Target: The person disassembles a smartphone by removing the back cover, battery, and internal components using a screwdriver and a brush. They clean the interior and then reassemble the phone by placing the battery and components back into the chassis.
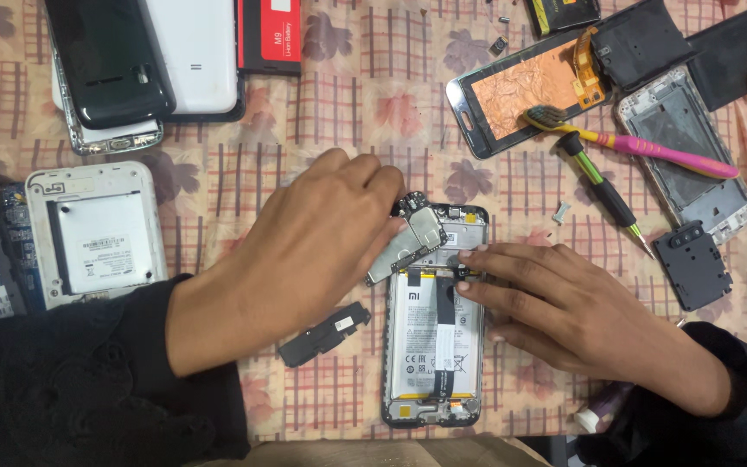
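An opened smartphone [432, 380] lies back-up in the middle of the patterned cloth, its white battery [417, 324] exposed. My left hand [304, 251] pinches the phone's circuit board [408, 242] and tilts it up off the top of the frame. My right hand [555, 303] rests flat on the phone's right side, its fingertips pressing near a flex connector [460, 270] just below the board.
A small black plastic cover [326, 333] lies left of the phone. A screwdriver [607, 192], a pink toothbrush [641, 147], a black module [693, 264] and phone frames lie at the right. Other phones and back covers [97, 229] sit at the left and top.
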